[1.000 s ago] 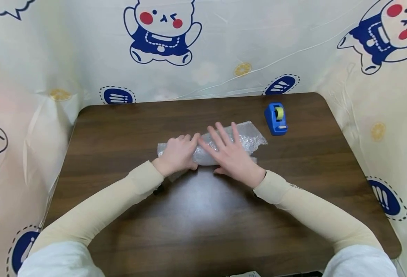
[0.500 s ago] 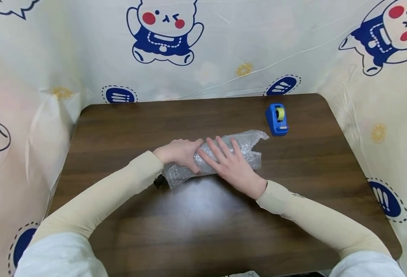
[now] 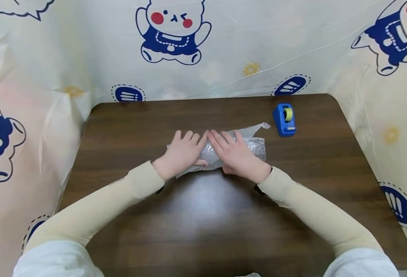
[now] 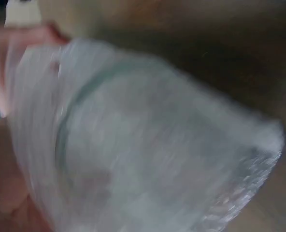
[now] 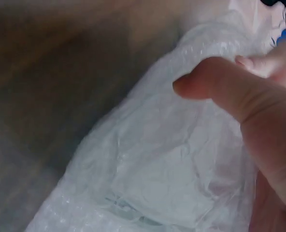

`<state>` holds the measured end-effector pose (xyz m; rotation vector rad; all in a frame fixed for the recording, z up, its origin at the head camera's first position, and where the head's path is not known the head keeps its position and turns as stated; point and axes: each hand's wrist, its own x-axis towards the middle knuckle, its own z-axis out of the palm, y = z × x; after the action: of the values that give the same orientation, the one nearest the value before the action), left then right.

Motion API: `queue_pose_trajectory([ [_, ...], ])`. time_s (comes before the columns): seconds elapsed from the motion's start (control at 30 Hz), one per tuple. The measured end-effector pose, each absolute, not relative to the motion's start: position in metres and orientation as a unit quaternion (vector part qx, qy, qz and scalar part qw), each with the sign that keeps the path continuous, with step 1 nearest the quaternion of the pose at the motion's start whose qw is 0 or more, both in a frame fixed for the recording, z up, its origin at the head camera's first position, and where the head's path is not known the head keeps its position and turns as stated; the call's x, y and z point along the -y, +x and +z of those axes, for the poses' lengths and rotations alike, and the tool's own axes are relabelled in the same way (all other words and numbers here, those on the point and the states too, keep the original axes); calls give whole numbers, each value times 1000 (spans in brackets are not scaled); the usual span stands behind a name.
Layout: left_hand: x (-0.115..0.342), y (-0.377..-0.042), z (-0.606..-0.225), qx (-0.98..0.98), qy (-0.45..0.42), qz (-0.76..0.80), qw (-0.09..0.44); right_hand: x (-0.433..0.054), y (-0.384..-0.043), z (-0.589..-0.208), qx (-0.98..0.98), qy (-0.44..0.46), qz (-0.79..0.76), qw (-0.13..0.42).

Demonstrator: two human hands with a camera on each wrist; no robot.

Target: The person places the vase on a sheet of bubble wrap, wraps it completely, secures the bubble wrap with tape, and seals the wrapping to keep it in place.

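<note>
A roll of clear bubble wrap point(image 3: 211, 154) lies across the middle of the table under both hands. Something with a pale green curved rim point(image 4: 87, 92) shows blurred through the wrap in the left wrist view, like the round mouth of a glass object. The left hand point(image 3: 181, 152) grips the roll's left part, fingers over its far side, thumb along the near side. Close beside it, the right hand point(image 3: 239, 156) holds the roll's middle, its fingers laid over the top. In the right wrist view its thumb point(image 5: 213, 84) sits against the plastic. Loose wrap sticks out at the right.
A blue tape dispenser point(image 3: 285, 122) with a yellowish tape roll stands at the back right of the brown wooden table point(image 3: 220, 215). Patterned curtains point(image 3: 206, 50) enclose the back and sides. A small pale item point(image 3: 250, 274) peeks in at the bottom edge.
The wrap first turned toward the person, then slightly away again. The left hand shifted along with it, and the right hand's spread fingers drew together over the roll.
</note>
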<state>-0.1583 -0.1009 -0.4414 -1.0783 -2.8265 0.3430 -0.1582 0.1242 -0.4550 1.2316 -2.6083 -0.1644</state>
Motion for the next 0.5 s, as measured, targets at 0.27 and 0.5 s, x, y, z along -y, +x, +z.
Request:
queue_pose_trajectory([
  [0.27,100,-144,-468,919,-355,113,131,-130,-167,-450,893,437,-44,98],
  [0.5,101,-160,-469,926,-361,35,105,-146,-172,-451,902,419,-28,101],
])
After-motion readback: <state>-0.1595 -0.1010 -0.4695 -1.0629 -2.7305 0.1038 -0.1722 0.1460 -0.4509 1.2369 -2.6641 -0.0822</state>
